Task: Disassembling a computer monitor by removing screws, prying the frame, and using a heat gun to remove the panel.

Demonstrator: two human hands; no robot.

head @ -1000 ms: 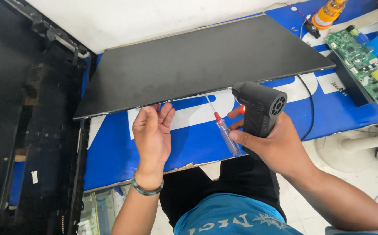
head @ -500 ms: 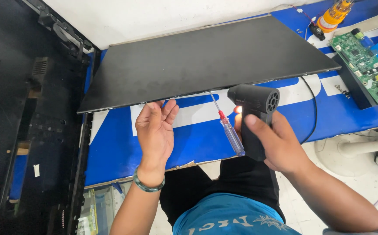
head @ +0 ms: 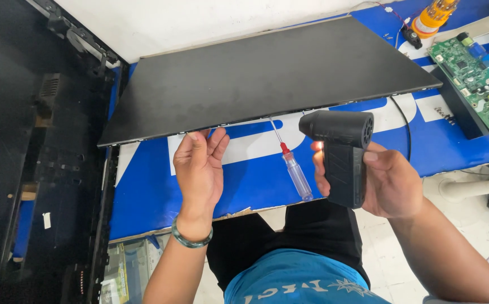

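- Gripping a black pistol-shaped handheld blower (head: 343, 155), the right hand (head: 382, 183) has its fingers wrapped around the handle, nozzle pointing left toward the panel's edge.
- Left hand (head: 199, 169) lies palm down, fingers close together, tips touching the near edge of a large flat black rectangular panel (head: 267, 73).
- That panel rests on the blue worktop (head: 154, 186), tilted across it.
- A screwdriver with a clear handle and red collar (head: 293, 168) lies on the worktop between the two hands.
- A green circuit board (head: 475, 84) sits at the far right, well apart.
- A green bangle (head: 191, 241) circles the left wrist.
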